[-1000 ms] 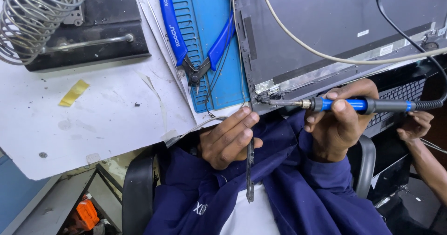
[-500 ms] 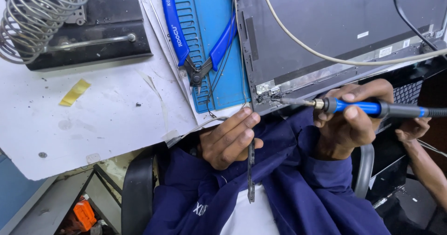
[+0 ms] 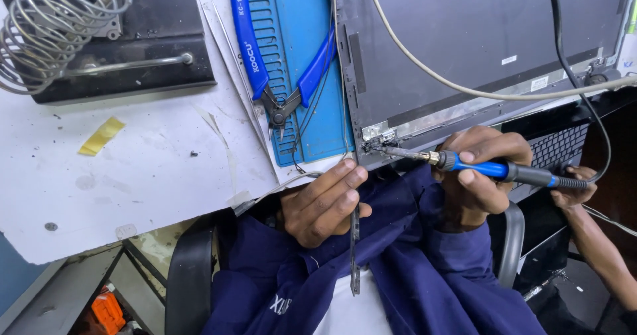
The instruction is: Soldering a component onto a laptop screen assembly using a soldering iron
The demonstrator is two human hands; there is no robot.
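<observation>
My right hand grips a blue-handled soldering iron, its tip touching the metal hinge corner of a grey laptop lid that lies on the bench. My left hand holds a thin dark metal strip that runs from the lid's corner down over my dark blue jacket. Its fingers rest at the edge of the white bench top, just left of the hinge.
Blue-handled cutters lie on a blue mat. A coiled iron stand sits on a black base at top left. Cream and black cables cross the lid. Another person's hand rests near a laptop keyboard at right.
My right hand and the soldering iron have shifted slightly right and back, the tip staying at the hinge corner. My left hand keeps its place on the strip.
</observation>
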